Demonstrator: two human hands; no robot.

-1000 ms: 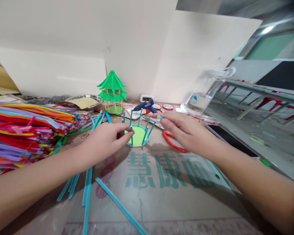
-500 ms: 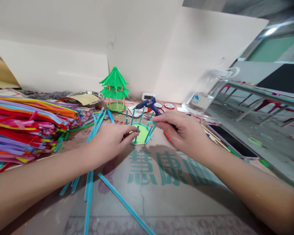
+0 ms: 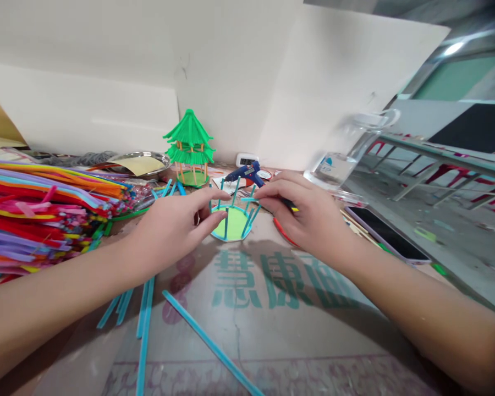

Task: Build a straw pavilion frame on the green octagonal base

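A round light-green base (image 3: 231, 224) edged in blue stands on the table, with several short blue posts upright around its rim. My left hand (image 3: 169, 223) is at its left side, thumb and forefinger apart beside a front post (image 3: 226, 223); whether the thumb touches the post I cannot tell. Over the base's right back side, my right hand (image 3: 309, 212) pinches a short blue chenille stem piece (image 3: 249, 199), held roughly level. A dark object with a yellow part (image 3: 291, 205) shows under the right fingers; its kind is unclear.
Long blue stems (image 3: 212, 341) lie in front and left. Bundled coloured stems (image 3: 45, 214) fill the left side. Behind stand a green pagoda model (image 3: 190, 146), a blue glue gun (image 3: 245, 173) and a small white clock (image 3: 247, 159). A phone (image 3: 388, 235) and clear jug (image 3: 336, 165) are right.
My left thumb and forefinger have parted from the front post, which stays upright. My right hand still holds the short blue piece near the same spot. The view has shifted slightly.
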